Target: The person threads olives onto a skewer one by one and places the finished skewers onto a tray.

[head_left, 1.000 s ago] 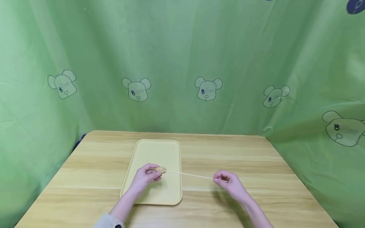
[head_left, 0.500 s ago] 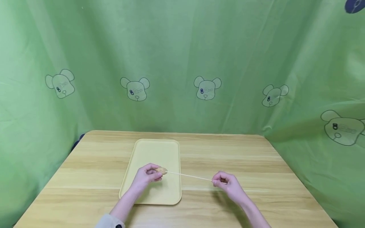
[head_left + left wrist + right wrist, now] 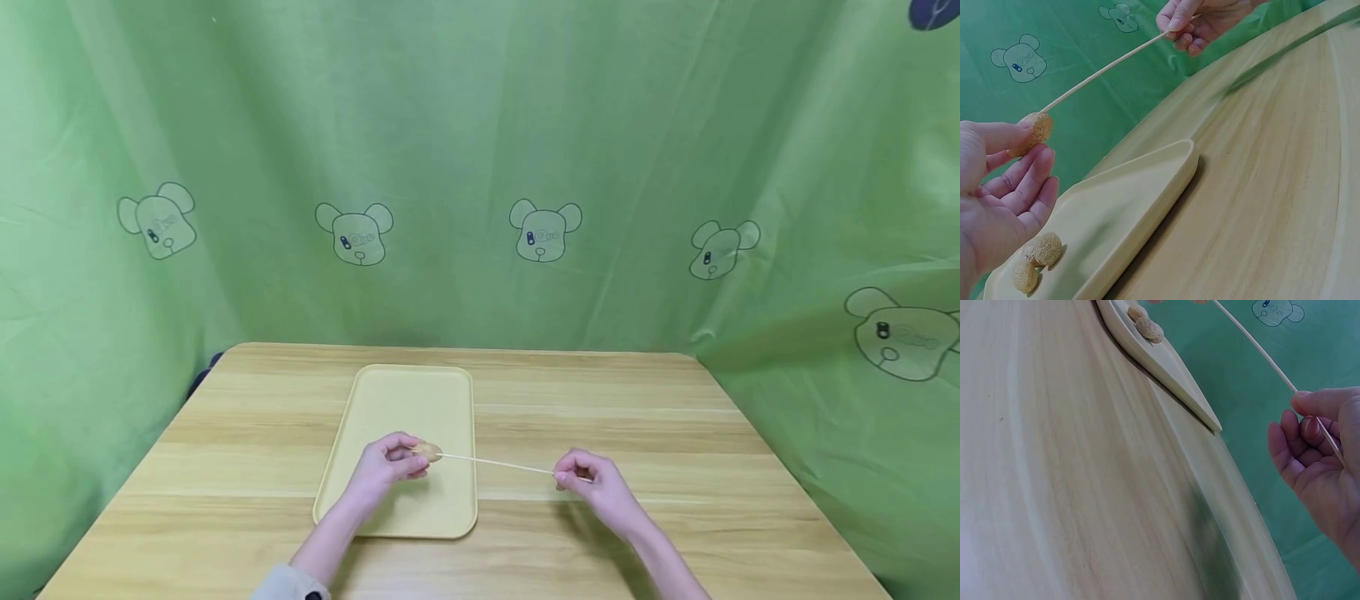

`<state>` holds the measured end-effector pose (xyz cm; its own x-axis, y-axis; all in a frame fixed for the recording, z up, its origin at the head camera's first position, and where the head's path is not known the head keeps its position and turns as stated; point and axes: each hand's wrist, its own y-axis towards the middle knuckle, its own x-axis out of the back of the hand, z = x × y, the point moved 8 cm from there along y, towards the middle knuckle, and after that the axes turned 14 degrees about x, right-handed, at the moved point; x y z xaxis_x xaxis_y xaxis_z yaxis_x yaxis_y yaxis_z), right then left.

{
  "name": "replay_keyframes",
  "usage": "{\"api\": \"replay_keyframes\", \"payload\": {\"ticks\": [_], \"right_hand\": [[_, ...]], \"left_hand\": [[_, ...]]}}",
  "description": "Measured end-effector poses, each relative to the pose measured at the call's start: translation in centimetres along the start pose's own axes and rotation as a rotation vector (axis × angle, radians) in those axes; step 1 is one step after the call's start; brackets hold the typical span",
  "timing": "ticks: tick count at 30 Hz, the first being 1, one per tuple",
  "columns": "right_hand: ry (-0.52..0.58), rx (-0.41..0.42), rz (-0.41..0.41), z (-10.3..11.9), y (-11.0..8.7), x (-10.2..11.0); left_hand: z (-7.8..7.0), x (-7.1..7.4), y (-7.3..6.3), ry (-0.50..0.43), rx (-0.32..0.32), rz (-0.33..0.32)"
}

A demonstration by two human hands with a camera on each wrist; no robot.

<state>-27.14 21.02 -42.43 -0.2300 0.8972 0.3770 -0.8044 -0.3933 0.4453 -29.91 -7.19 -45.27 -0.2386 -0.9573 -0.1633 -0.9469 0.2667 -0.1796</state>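
Observation:
My left hand [image 3: 381, 467] pinches a light-brown, wrinkled ball of food [image 3: 1036, 132] between thumb and fingers, above the tray. A thin wooden skewer [image 3: 495, 462] runs from the ball to my right hand [image 3: 603, 490]. At its other end, my right thumb and fingers pinch the skewer, and its tail passes into the palm in the right wrist view. One end of the skewer meets the ball; how deep it goes is hidden. Similar brown balls [image 3: 1046, 250] lie on the tray under my left hand, and that hand hides them in the head view.
A cream rectangular tray [image 3: 416, 400] lies left of centre on the wooden table [image 3: 585, 400]. Green curtains [image 3: 450, 125] with bear-head drawings hang behind the table and at both sides.
My right hand has shifted slightly left along with the skewer. The ball and left hand have drifted a little right, and the visible stretch of skewer between the hands is slightly shorter.

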Motion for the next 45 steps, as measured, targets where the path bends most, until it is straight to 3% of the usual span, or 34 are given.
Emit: {"api": "replay_keyframes", "payload": {"ticks": [21, 45], "right_hand": [[-0.01, 0.047, -0.02, 0.9, 0.8, -0.1], [0.016, 0.061, -0.012, 1.3, 0.8, -0.6]], "left_hand": [[-0.5, -0.9, -0.2, 0.0, -0.044, 0.002], [-0.2, -1.9, -0.2, -0.055, -0.028, -0.015]]}}
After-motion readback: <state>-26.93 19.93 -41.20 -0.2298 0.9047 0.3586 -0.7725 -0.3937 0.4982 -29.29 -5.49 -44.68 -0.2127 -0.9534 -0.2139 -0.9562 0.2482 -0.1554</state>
